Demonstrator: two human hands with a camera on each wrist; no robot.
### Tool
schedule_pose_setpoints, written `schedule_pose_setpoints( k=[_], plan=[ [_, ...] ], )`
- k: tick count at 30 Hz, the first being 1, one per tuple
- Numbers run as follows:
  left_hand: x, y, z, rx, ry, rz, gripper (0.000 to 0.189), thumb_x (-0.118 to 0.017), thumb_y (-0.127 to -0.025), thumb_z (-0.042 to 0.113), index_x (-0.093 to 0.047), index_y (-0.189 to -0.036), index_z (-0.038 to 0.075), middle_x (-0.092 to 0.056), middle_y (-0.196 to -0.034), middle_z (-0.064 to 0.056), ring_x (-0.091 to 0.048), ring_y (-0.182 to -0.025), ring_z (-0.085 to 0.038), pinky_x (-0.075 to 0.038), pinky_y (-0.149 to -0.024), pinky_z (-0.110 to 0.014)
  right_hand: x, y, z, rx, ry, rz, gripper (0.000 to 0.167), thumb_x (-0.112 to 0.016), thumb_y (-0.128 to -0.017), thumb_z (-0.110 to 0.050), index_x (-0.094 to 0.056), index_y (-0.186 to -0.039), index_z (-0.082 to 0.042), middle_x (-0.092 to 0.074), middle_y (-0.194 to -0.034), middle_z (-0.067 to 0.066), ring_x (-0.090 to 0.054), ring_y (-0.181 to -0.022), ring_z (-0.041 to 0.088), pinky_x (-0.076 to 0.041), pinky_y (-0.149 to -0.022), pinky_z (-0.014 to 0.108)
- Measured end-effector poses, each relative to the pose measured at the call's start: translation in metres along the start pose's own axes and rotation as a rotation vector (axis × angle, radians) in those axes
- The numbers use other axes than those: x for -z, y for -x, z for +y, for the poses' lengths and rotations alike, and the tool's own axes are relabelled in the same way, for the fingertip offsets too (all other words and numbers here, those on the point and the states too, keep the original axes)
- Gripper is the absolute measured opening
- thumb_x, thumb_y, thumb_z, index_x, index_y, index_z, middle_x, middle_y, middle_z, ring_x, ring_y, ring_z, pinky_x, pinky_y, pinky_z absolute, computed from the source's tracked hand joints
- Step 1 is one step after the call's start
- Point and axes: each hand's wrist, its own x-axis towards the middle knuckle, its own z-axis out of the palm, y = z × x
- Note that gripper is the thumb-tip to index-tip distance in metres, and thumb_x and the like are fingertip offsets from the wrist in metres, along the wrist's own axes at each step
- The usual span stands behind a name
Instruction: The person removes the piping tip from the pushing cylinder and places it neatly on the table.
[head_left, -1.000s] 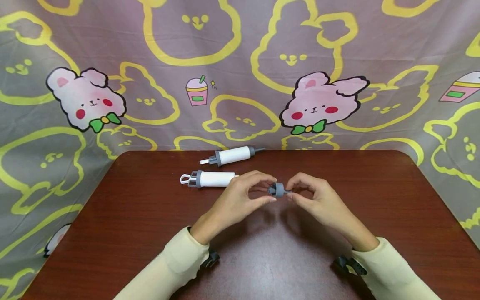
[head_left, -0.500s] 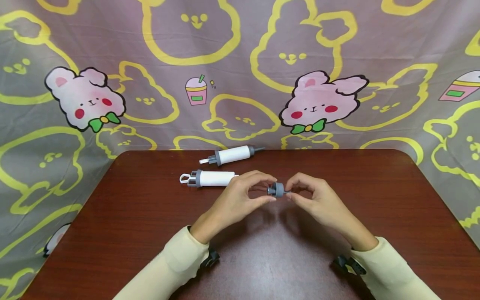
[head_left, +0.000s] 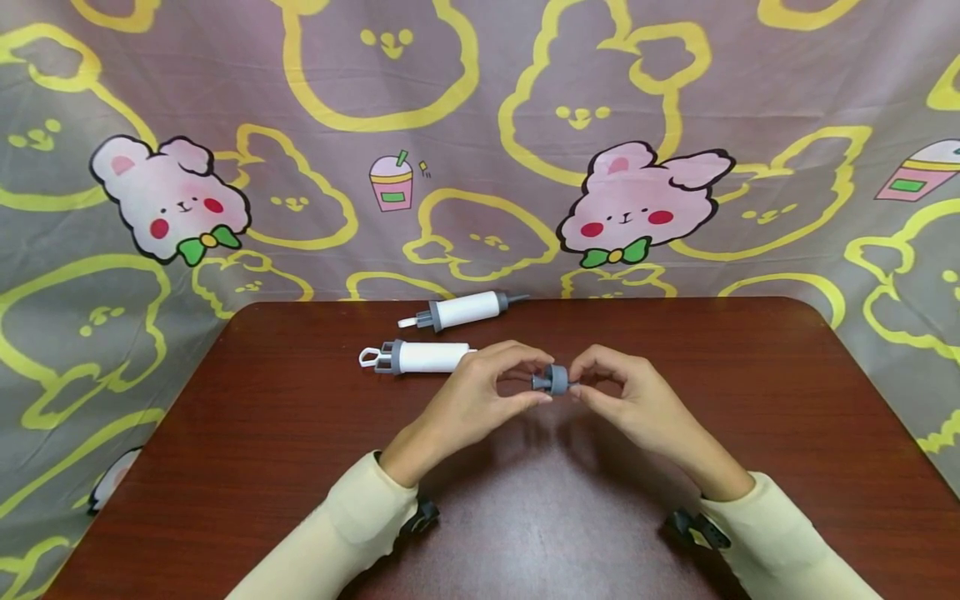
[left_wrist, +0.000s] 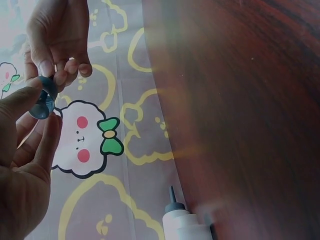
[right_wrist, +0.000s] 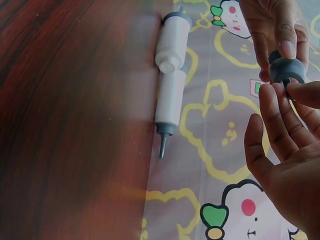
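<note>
Front syringe (head_left: 433, 358), rear syringe (head_left: 468, 311) on table (head_left: 300, 433), left of nozzle cap (head_left: 557, 380).

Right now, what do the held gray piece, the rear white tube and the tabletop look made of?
Gray piece: likely molded plastic, satin; even color, soft highlights.
Rear white tube: probably plastic, smooth; uniform opaque white.
Tabletop: wood or wood-look laminate, semi-gloss; streaky reddish-brown grain, hazy reflection.

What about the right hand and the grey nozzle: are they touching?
Touching. The right wrist view shows it: the right hand pinches the grey nozzle by its thin end.
</note>
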Motion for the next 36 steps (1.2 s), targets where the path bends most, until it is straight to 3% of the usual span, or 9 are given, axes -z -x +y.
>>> schedule_pose_setpoints(
  k=[19,36],
  plan=[
    [0.0010,0.0002,-0.0020,-0.008,-0.010,-0.010,0.036,-0.086,-0.086,0.010,-0.073,-0.120,0.004,-0.075,-0.114,-0.006,-0.075,-0.103,-0.015,-0.058,-0.091,-0.021,-0.0004,-0.0006,0.0020,0.001,-0.008,-0.012,0.015,-0.071,-0.096,0.002,-0.070,-0.098,-0.013,-0.072,-0.095,0.004,-0.069,-0.088,0.011,-0.055,-0.083,0.023],
    [0.0018,0.0010,-0.0024,-0.002,-0.003,-0.001,0.036,-0.087,-0.085,0.009,-0.074,-0.119,0.005,-0.076,-0.111,-0.010,-0.075,-0.101,-0.016,-0.058,-0.090,-0.021,0.0023,-0.0001,0.0028,0.008,-0.007,0.002,0.020,-0.075,-0.094,-0.002,-0.069,-0.108,-0.015,-0.071,-0.101,-0.004,-0.069,-0.088,0.011,-0.055,-0.084,0.025]
  ],
)
